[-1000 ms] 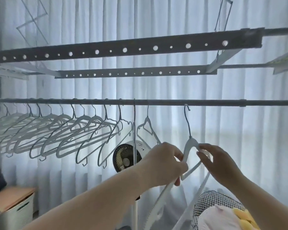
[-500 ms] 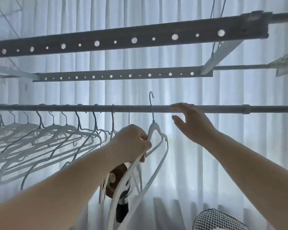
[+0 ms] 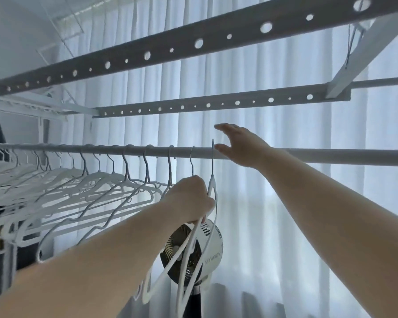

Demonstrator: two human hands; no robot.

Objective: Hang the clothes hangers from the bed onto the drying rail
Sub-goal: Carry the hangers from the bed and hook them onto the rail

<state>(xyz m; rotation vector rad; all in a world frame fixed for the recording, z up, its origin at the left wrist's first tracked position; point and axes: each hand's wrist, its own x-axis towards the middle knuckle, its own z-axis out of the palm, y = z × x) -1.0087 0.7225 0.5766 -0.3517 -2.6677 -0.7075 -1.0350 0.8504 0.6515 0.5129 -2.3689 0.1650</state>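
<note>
We have the left hand raised below the drying rail, fingers curled round the necks of a small bundle of white clothes hangers. The bodies of these hangers trail down and to the left beneath the fist. One metal hook from the bundle stands upright and edge-on to the camera. Its top reaches just above the upper edge of the rail. We cannot tell whether the hook bears on the rail. The right hand is just beside that hook, on its right, and holds nothing. Its fingers are straight and spread, with the upper fingers above the rail and the thumb at rail height. We cannot tell whether it touches the rail. To the left of the hook, a row of white hangers hangs from the same rail, close together and slanting to the left. Two perforated bars of the rack run above the rail. A round fan marked SKYWORTH stands behind the held bundle, before a white curtain.
</note>
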